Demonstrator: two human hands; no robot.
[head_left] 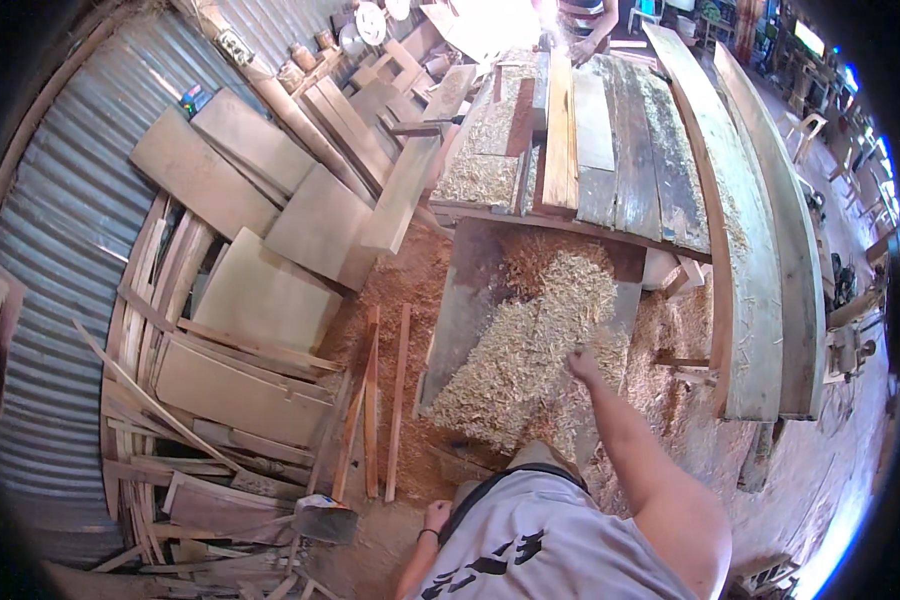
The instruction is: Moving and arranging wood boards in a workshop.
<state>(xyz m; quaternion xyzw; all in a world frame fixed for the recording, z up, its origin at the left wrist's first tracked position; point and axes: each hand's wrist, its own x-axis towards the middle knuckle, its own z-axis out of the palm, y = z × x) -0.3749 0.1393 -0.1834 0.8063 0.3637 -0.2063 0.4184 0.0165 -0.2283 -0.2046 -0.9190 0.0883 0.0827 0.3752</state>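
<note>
The heap of pale wood shavings (530, 345) is cream to straw-coloured, curly and loose, spread in a thick uneven mound that runs from beneath the bench edge toward the person's waist. The right hand (581, 364) hangs above the heap's right side, its fingers curled into a loose fist; whether it touches the curls cannot be told. The left hand (437, 516) is low by the left hip, too small in view to tell how its fingers stand, near a dark grey flat object (326, 523) on the floor. The shavings lie on a broad grey-brown panel (467, 262), with reddish sawdust (406, 282) around it and narrow reddish wooden strips (397, 400) to its left. Beyond stands a plank-topped workbench (630, 190), littered with more chips and carrying a long yellowish timber (561, 150); a co-worker's hand (584, 50) is near its far end. Long wide boards (745, 260) flank the bench on the right, while stacked panels (330, 225) and offcuts (220, 510) crowd the left, against a corrugated metal wall (60, 300).
</note>
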